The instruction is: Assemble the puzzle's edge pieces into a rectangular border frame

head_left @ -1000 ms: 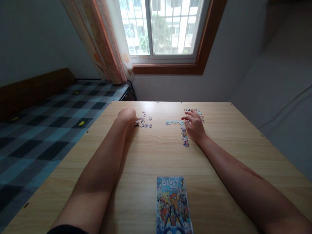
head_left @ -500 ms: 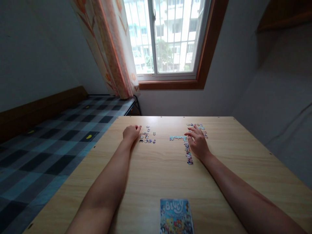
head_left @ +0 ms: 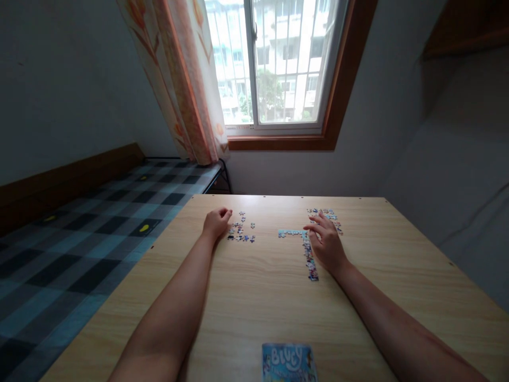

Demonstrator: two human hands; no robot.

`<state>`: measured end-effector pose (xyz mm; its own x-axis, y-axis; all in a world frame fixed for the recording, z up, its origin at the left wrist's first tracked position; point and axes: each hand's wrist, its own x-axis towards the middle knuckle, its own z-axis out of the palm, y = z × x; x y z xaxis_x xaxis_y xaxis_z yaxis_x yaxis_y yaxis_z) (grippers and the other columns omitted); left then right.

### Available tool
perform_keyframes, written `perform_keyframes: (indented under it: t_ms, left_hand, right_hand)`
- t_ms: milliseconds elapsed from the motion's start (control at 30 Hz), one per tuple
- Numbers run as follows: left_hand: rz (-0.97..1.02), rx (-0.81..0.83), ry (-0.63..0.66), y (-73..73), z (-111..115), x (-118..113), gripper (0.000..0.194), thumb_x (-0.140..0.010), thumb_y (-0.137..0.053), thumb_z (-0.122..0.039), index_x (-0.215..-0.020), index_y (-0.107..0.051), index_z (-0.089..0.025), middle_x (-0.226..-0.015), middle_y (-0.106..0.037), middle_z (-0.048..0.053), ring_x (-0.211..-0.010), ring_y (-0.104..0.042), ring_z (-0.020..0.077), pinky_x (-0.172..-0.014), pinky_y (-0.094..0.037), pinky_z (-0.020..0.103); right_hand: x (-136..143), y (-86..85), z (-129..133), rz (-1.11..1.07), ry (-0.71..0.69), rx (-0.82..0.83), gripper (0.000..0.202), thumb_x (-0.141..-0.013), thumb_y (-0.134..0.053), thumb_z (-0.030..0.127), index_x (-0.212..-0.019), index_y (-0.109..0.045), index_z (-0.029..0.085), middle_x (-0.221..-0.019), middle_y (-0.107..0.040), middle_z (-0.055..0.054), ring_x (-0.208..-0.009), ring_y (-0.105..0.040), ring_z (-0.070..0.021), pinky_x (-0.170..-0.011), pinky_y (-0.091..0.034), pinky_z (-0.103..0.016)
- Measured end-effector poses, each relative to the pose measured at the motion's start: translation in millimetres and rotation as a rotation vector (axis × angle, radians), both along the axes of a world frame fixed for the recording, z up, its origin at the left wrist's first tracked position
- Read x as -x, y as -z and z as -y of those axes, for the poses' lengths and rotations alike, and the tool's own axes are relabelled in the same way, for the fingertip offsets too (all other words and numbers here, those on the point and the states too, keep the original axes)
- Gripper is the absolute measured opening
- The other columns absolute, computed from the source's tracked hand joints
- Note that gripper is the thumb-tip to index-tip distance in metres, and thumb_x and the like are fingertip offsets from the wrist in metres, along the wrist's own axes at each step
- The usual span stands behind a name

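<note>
My left hand (head_left: 217,223) rests closed on the table, left of a group of loose jigsaw pieces (head_left: 237,229). Whatever its fingers hold, if anything, is hidden. My right hand (head_left: 325,239) lies with fingers apart over the corner of a joined L-shaped strip of jigsaw puzzle (head_left: 310,260). One arm of that strip, light blue, runs left from the fingertips; the other, multicoloured, runs toward me. Beyond the right fingers lie more jigsaw pieces (head_left: 330,213), partly covered by the hand.
A blue puzzle box (head_left: 288,363) marked "Bluey" is at the near edge of view on the wooden table (head_left: 246,307). To the left stands a bed with a checked cover (head_left: 99,249). A curtain (head_left: 178,79) and a barred window (head_left: 286,63) are behind.
The view has tilted up slightly, so the table, puzzle and box appear lower. Both hands keep nearly the same places beside the pieces.
</note>
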<state>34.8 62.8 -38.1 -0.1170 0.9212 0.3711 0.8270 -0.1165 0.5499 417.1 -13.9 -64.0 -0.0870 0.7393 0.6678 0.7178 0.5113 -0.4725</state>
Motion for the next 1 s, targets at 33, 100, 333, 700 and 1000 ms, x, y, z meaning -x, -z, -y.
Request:
perform_keyframes:
  t_ms: [33,100,333,700,1000]
  left_hand:
    - [0.061,-0.006,0.002,1.5,-1,2,0.036,-0.08,-0.053,-0.049,-0.072,-0.07,-0.019,-0.068,-0.069,0.006,-0.067,-0.061,0.02,-0.062,-0.04,0.028]
    - [0.209,-0.014,-0.001,4.1,-3,6,0.035,-0.077,-0.056,-0.05,-0.071,-0.07,-0.018,-0.064,-0.067,0.004,-0.063,-0.059,0.0185,-0.06,-0.04,0.027]
    - [0.411,-0.068,-0.11,8.5,-8,13,0.04,-0.079,-0.049,-0.052,-0.075,-0.065,-0.015,-0.062,-0.061,0.003,-0.052,-0.052,0.0139,-0.052,-0.039,0.024]
    - [0.358,-0.053,-0.144,3.4,-2,11,0.034,-0.076,-0.054,-0.05,-0.067,-0.065,-0.018,-0.062,-0.063,0.003,-0.06,-0.057,0.0173,-0.057,-0.04,0.026]
    - [0.363,-0.01,-0.05,3.4,0,13,0.037,-0.078,-0.057,-0.052,-0.07,-0.067,-0.017,-0.061,-0.06,0.0,-0.057,-0.054,0.0156,-0.057,-0.041,0.026]
  right_hand:
    - [0,-0.3,0,0.001,0.0,0.001,0.026,-0.088,-0.049,0.019,-0.091,-0.075,0.022,-0.121,-0.067,-0.009,-0.137,-0.044,-0.0308,-0.115,-0.033,-0.058]
    - [0,-1.0,1,0.0,0.004,0.003,0.026,-0.088,-0.049,0.019,-0.091,-0.075,0.021,-0.121,-0.068,-0.01,-0.138,-0.043,-0.0309,-0.115,-0.034,-0.058]
    - [2,-2.8,2,-0.021,0.008,0.009,0.026,-0.088,-0.049,0.019,-0.09,-0.075,0.022,-0.12,-0.068,-0.009,-0.138,-0.043,-0.0303,-0.115,-0.034,-0.057]
    - [2,-0.9,3,-0.032,0.007,0.009,0.025,-0.088,-0.049,0.02,-0.091,-0.074,0.022,-0.12,-0.067,-0.009,-0.137,-0.045,-0.0306,-0.114,-0.034,-0.058]
    - [3,-3.0,5,-0.018,0.006,0.023,0.024,-0.089,-0.049,0.02,-0.092,-0.073,0.023,-0.12,-0.067,-0.009,-0.137,-0.044,-0.0311,-0.114,-0.034,-0.06]
